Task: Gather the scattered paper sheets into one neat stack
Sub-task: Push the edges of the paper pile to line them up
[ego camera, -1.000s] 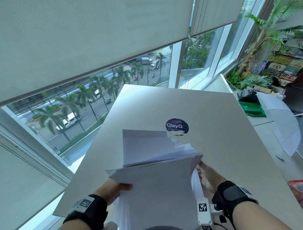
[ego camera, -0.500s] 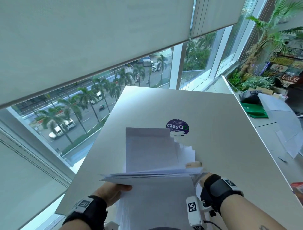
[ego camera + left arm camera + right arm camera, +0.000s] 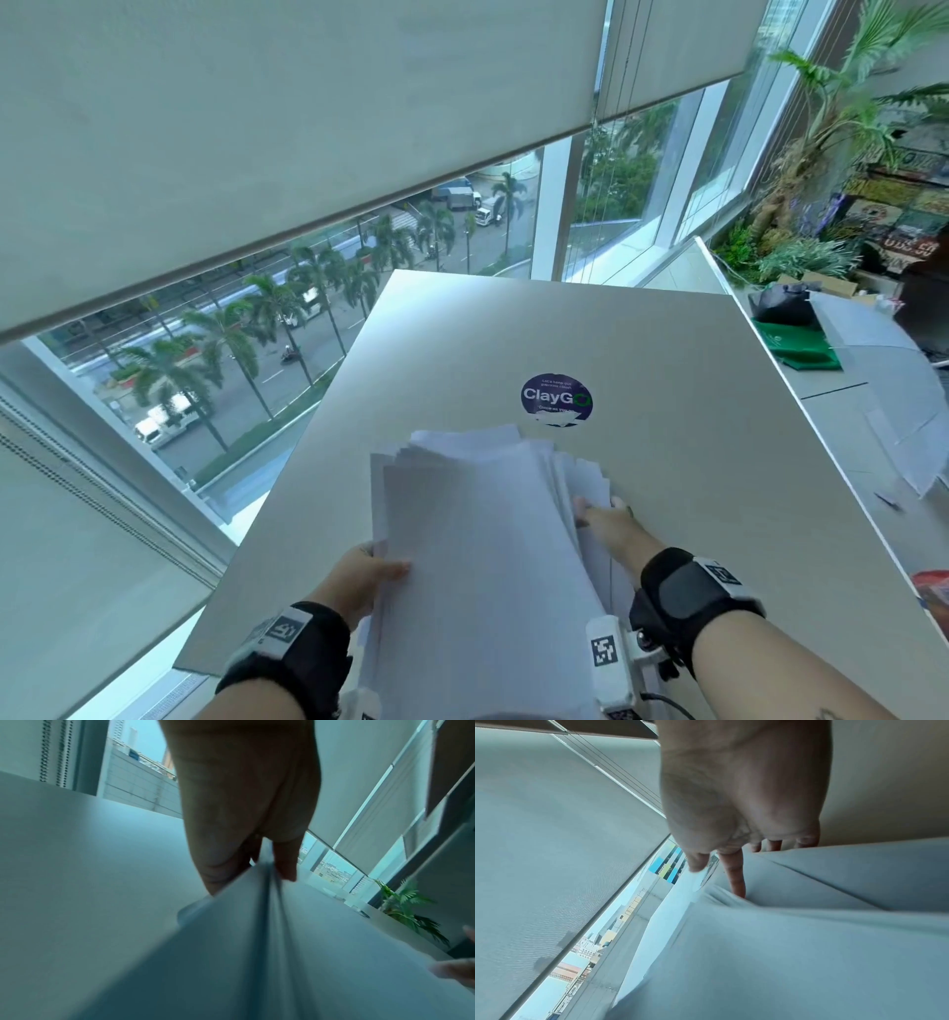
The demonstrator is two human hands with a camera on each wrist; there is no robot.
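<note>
The paper sheets are pinched at their left edge by the left hand, while the right edge is pressed by the extended fingers of the right hand. Since a second ago the raised bundle has been lowered toward the table, so squaring-up is judged underway. Edges are fanned and uneven at top and right, just below the ClayGo sticker.

far side: tabletop is lying bare past the round sticker, nothing standing up there
near edge: paper sheets are taking up the middle
left: table edge is dropping off toward the window
right: bare strip is running along the edge
</note>
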